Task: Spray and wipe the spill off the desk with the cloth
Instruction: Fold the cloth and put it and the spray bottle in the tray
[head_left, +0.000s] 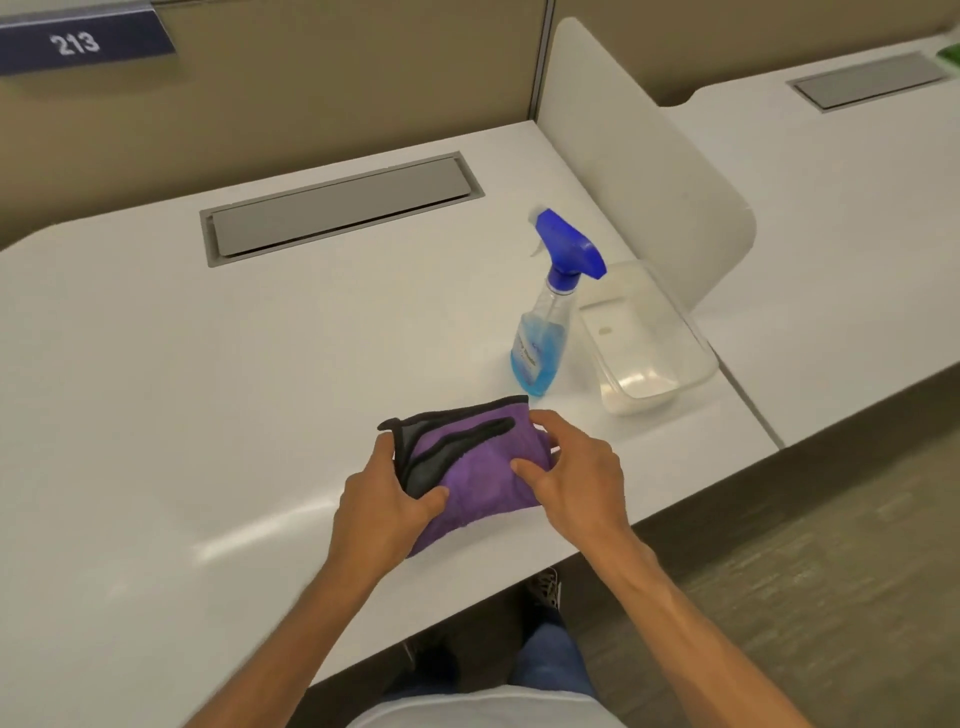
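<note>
A folded purple cloth (475, 470) with black edging lies on the white desk (218, 395) close to its front edge. My left hand (382, 499) grips the cloth's left side, thumb on top. My right hand (576, 470) pinches its right side with the fingers curled onto the fabric. A clear spray bottle (543, 338) with blue liquid and a blue trigger head stands upright just behind the cloth, to the right. No spill is visible on the desk surface.
A clear plastic container (649, 343) sits right of the bottle beside a white divider panel (644, 171). A grey cable hatch (337, 208) is set into the desk at the back. A neighbouring desk (831, 234) lies to the right. The floor (810, 571) is beyond the front edge.
</note>
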